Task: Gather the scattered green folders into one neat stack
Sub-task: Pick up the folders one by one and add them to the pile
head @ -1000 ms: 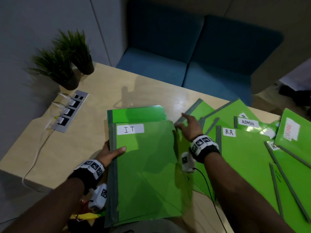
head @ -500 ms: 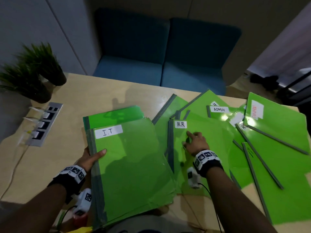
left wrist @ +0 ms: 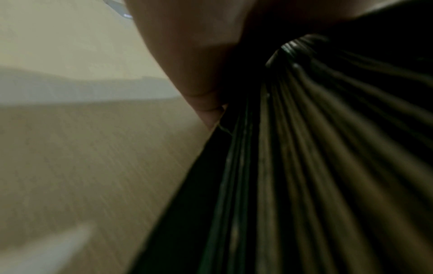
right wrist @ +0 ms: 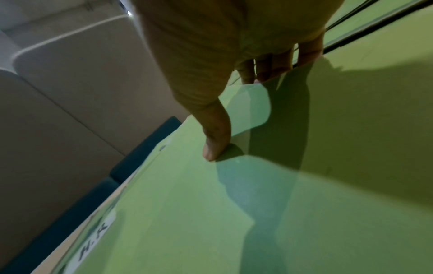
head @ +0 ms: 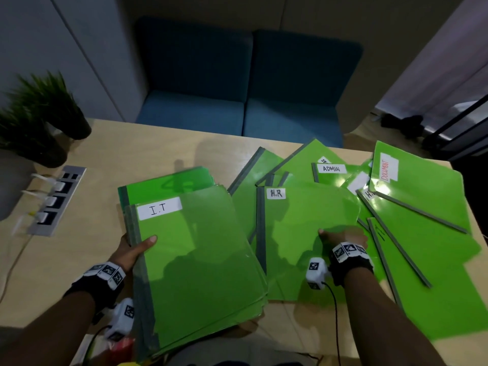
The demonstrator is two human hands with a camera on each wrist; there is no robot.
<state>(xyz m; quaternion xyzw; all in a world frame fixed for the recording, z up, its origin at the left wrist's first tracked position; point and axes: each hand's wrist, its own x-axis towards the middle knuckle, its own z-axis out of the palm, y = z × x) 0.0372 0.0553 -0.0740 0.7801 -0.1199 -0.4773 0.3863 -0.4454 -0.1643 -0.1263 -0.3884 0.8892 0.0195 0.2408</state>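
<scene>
A stack of green folders [head: 200,260], the top one labelled I.T, is tilted over the table's near edge. My left hand [head: 134,249] grips the stack's grey spine side, thumb on top. In the left wrist view the stacked spines [left wrist: 304,166] fan out beside my left hand [left wrist: 192,55]. The H.R folder [head: 298,220] lies flat just right of the stack. My right hand [head: 340,236] pinches its right edge. In the right wrist view the thumb [right wrist: 215,144] presses on the H.R folder [right wrist: 234,222] and the fingers [right wrist: 264,72] tuck under its edge. Beyond it lie overlapping scattered folders, among them ADMIN [head: 332,170] and DOCUMENT [head: 412,186].
The wooden table [head: 163,149] carries a socket strip with plugged cables [head: 56,200] at the left and potted plants [head: 39,120] at the far left corner. A blue sofa [head: 243,101] stands behind the table. The scattered folders reach the table's right edge.
My right hand left the folders by the stack's right edge, landed on the H.R folder and slid to its right edge. My left hand kept hold of the stack.
</scene>
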